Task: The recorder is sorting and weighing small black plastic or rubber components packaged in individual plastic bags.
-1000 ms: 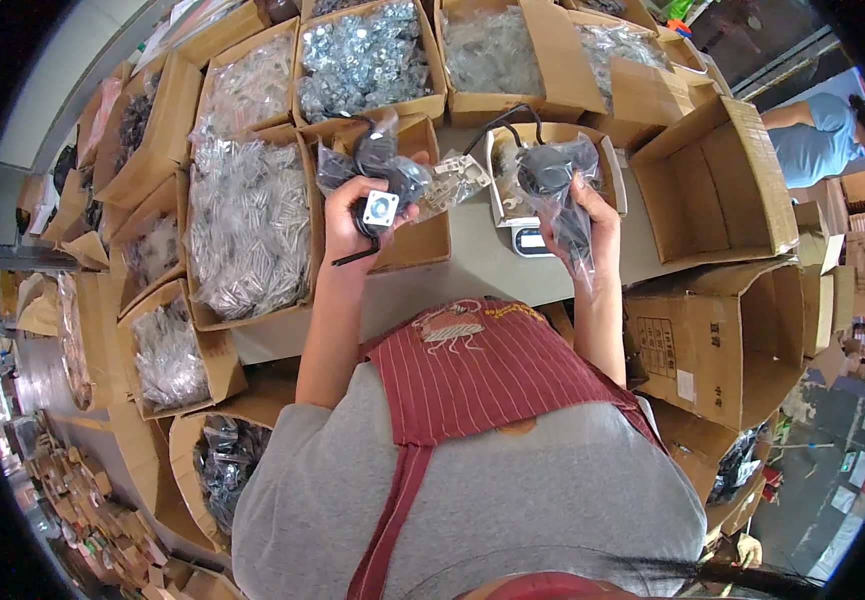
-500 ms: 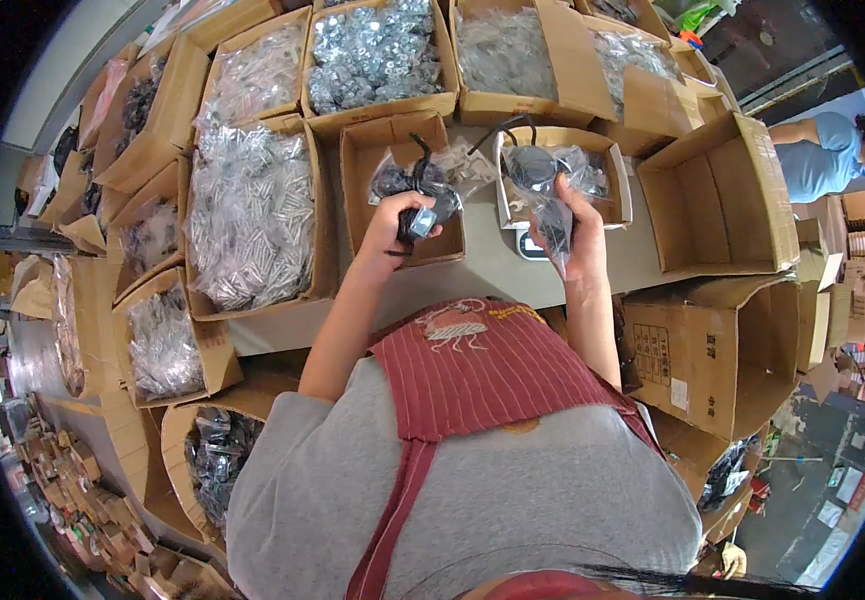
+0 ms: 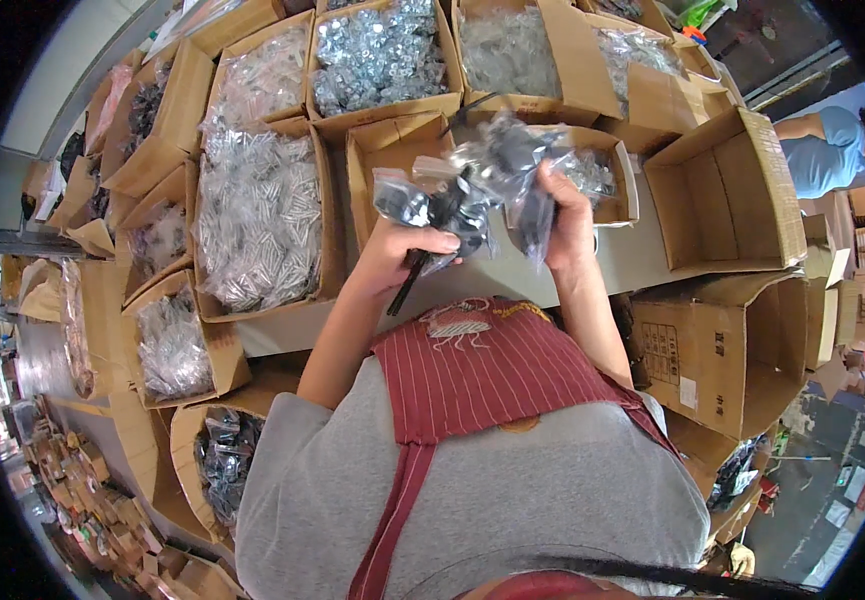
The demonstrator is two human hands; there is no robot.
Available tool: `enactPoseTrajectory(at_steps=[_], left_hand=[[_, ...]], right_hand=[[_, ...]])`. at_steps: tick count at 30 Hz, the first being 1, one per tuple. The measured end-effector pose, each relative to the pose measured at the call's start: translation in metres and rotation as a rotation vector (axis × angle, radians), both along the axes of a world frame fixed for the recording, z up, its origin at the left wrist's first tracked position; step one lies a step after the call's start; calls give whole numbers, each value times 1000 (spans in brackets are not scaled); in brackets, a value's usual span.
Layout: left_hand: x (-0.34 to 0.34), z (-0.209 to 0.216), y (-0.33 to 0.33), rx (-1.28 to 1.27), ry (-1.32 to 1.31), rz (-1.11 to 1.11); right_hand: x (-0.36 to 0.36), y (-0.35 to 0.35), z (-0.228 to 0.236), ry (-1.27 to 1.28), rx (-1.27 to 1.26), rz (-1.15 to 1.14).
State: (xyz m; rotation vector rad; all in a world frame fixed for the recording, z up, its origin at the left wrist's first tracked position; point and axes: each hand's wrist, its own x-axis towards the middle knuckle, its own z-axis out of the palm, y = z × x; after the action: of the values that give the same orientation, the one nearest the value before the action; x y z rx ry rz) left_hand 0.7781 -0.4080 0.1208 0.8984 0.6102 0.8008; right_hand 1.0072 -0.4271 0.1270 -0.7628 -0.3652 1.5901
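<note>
My left hand (image 3: 399, 250) grips clear plastic bags of black parts (image 3: 462, 215), with a thin black strip hanging below the fingers. Facing it, my right hand (image 3: 569, 220) is closed on a clear plastic bag of dark parts (image 3: 517, 160), blurred by motion. The two bundles meet or overlap between my hands; whether they touch, I cannot tell. Behind my left hand stands a small open cardboard box (image 3: 392, 150). Beyond my right hand is a low white-sided box (image 3: 620, 215) with small clear bags (image 3: 590, 172) in it.
A carton of bagged metal screws or pins (image 3: 257, 220) stands left, and one of bagged silvery hardware (image 3: 382, 60) at the back. An open carton (image 3: 722, 200) sits to the right, above a larger carton (image 3: 712, 350). Another person (image 3: 827, 150) is at far right.
My right hand has lifted its bag away from the white-sided box and moved it left. My left hand has turned, bringing its bundle rightward, closer to the other one.
</note>
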Motion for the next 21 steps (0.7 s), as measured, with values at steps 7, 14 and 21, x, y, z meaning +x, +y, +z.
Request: enactPoseTrajectory(at_steps=[7,14,21], left_hand=[[9,16,2,-180,-228,85],[27,2,4,-269,-81,101],[35,10,5,-296,-1,70]], right_hand=[[31,-19,12,248,231,12],[12,-27,20,18,95,-127],[20,-30,38,-368,151,-40]])
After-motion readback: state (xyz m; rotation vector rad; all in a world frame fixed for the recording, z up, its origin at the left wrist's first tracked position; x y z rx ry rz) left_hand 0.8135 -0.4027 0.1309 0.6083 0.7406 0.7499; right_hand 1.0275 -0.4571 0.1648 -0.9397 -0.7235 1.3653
